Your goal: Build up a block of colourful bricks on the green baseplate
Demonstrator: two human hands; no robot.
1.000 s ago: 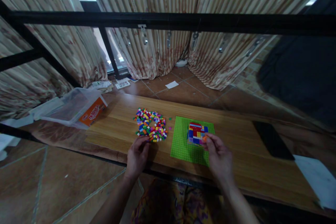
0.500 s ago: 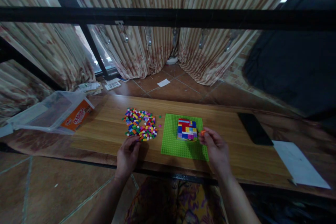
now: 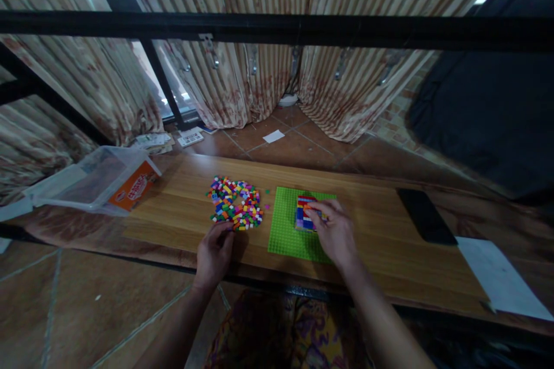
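Green and studded, the baseplate [image 3: 282, 239] lies flat on a wood-topped counter [image 3: 376, 236], with a low block of coloured bricks [image 3: 300, 221] standing on it. Red, blue, white and lilac show on the part of that block left uncovered; the rest is hidden under the right hand [image 3: 334, 232], which reaches in from the near right side. Its grip is closed on a small orange brick [image 3: 307, 206], pinched between thumb and forefinger right at the top of the block. To the left of the baseplate, and apart from it, loose bricks [image 3: 242, 190] of many colours are spread in a pile, with one green piece [image 3: 267, 191] and one pink piece [image 3: 266, 207] lying in between. The left hand [image 3: 215, 249] rests at the near edge of this pile, fingers bent and bunched together; whether its grip has a brick in it I cannot fairly tell, the fingertips being small and dim. A clear plastic bin [image 3: 89, 200] with an orange label sits at the far left, and a black slab [image 3: 426, 216] lies toward the right, beside a white sheet [image 3: 502, 274].
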